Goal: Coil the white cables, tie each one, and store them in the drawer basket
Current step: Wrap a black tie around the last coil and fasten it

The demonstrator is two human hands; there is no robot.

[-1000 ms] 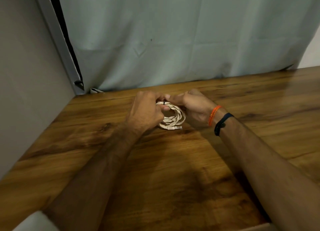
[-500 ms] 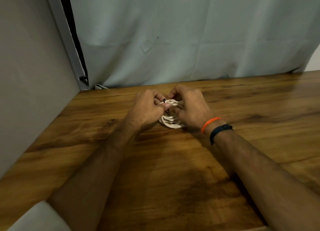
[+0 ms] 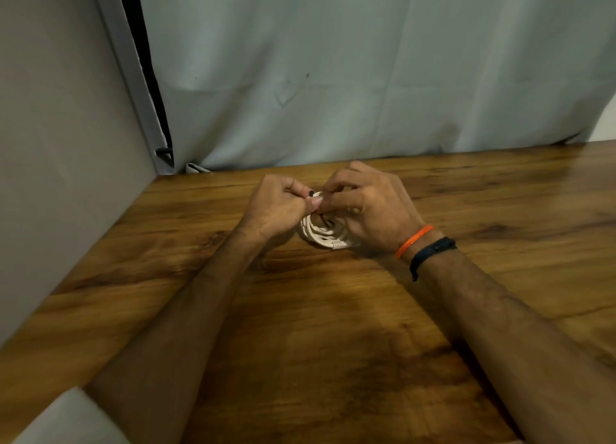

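Note:
A white cable lies wound in a small coil on the wooden table, with one plug end showing at its near side. My left hand pinches the coil's top left, where a small black tie sits. My right hand covers the coil's right half, its fingertips closed on the same spot at the top. A dark strand of the tie crosses the middle of the coil. The drawer basket is not in view.
A grey wall panel stands along the table's left side. A pale curtain hangs behind the table's far edge. My right wrist wears an orange band and a black band.
Both hands stay on the coil. My right hand has swung from beside the coil to over its right half, and its fingers now pinch at the top by the black tie.

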